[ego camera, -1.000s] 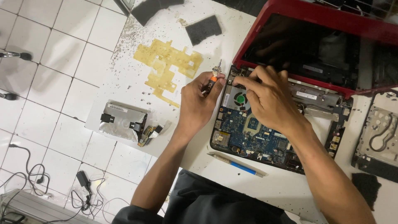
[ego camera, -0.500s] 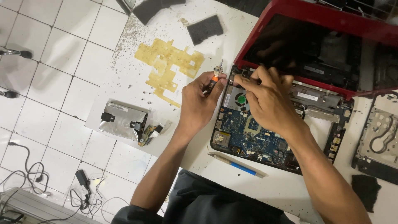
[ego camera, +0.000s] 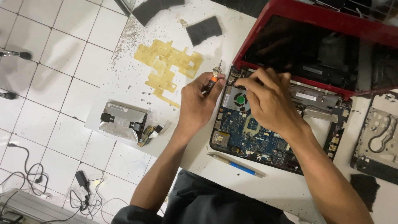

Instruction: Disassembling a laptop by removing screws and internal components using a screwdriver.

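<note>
On a white worktable, the left hand is gripping a small screwdriver while the right hand is pinching at the opened red laptop's hinge edge; a slip is likely risking the exposed board.

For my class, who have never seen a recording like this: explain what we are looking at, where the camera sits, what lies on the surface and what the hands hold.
The one picture comes from a camera worn on a person's head, looking down at their own two bare hands. No machine is at work here. On the white table lies an opened red laptop with its blue circuit board and a small round fan laid bare. The left hand grips a small screwdriver with an orange collar, tip pointing away from the person. The right hand rests over the board, its fingers near the hinge edge; whether they pinch anything is hidden. Nearby lie a silver drive, a yellow sheet, dark pads and a blue-and-white pen.
</note>
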